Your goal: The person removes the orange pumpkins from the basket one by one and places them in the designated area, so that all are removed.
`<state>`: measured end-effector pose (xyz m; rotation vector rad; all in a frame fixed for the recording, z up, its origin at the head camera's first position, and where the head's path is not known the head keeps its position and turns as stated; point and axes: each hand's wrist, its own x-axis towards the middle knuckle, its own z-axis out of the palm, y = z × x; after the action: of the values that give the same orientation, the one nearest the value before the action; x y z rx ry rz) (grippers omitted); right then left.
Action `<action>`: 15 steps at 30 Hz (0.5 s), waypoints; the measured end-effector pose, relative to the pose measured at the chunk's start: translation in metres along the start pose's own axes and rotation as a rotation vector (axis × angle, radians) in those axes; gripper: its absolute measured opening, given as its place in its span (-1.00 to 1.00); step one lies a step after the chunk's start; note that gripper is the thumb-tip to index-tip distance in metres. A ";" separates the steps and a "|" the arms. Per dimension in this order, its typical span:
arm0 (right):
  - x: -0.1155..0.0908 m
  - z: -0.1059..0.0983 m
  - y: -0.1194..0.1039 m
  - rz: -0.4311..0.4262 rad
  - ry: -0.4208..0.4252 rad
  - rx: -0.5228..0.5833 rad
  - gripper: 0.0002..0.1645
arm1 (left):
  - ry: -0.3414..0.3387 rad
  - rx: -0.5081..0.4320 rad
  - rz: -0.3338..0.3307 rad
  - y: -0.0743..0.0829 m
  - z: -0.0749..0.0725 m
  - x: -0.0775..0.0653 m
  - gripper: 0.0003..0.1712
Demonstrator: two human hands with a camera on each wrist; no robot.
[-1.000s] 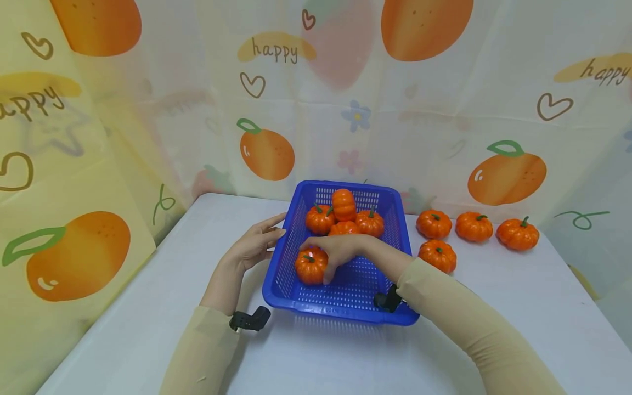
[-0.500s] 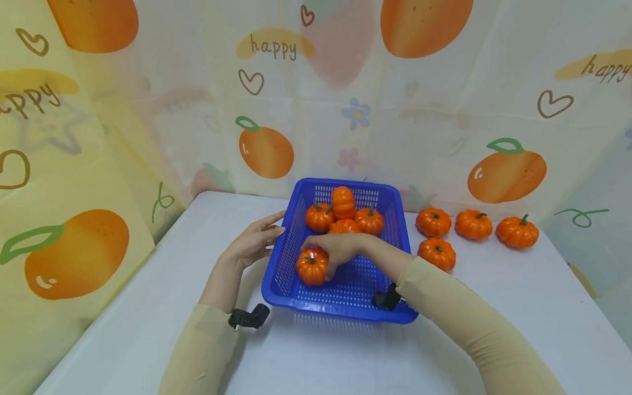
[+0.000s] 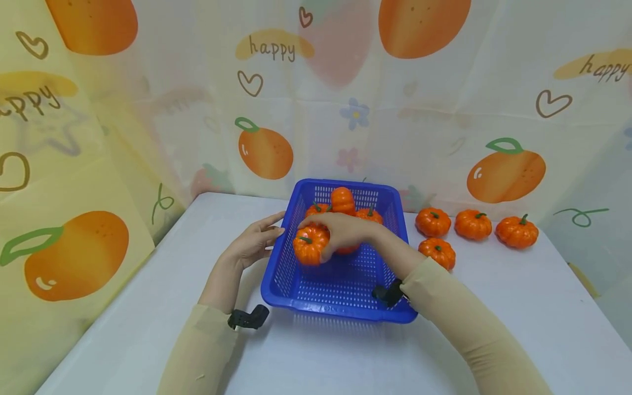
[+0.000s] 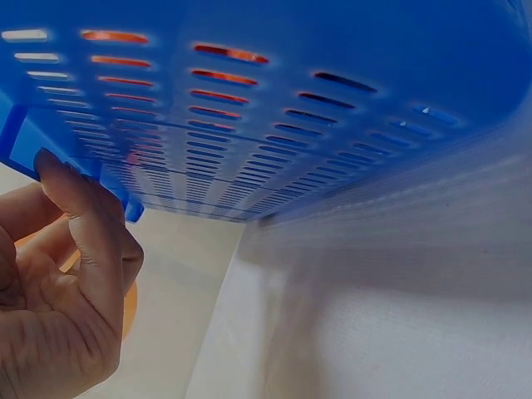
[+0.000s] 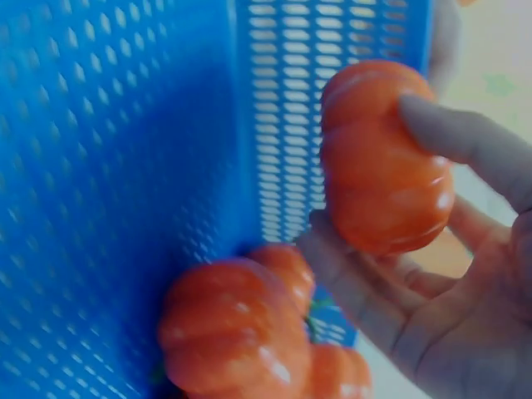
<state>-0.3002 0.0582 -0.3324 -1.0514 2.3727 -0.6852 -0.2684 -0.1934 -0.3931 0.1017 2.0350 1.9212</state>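
Note:
My right hand [image 3: 345,230] grips a small orange pumpkin [image 3: 311,245], thumb on one side and fingers on the other. In the right wrist view this pumpkin [image 5: 382,158] is held above the floor of the blue basket [image 3: 340,312], near its side wall. Other pumpkins [image 5: 237,332] lie in the basket's far half; in the head view my right hand partly covers them. At the basket's left side, my left hand [image 3: 252,241] touches the outside of the rim with its thumb and fingers. The left wrist view shows the left hand [image 4: 71,274] beside the perforated wall.
Several more pumpkins sit on the white table [image 3: 148,307] right of the basket: a row of three with a fourth pumpkin [image 3: 437,253] in front. A printed fabric backdrop [image 3: 197,109] rises behind the table.
My right hand has lifted the pumpkin from the basket's floor and shifted it slightly toward the far side, over the other pumpkins. My left hand and the basket stay put.

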 end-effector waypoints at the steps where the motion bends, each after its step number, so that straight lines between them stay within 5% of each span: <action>1: -0.002 -0.002 -0.001 -0.006 0.017 0.018 -0.07 | 0.000 0.003 0.001 -0.001 0.000 0.000 -0.30; 15: -0.045 -0.043 0.002 -0.031 0.280 0.213 -0.06 | 0.006 0.008 0.013 0.000 0.001 -0.001 -0.29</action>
<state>-0.2991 0.1050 -0.2915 -0.9542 2.4474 -1.1339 -0.2673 -0.1928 -0.3930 0.1114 2.0510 1.9236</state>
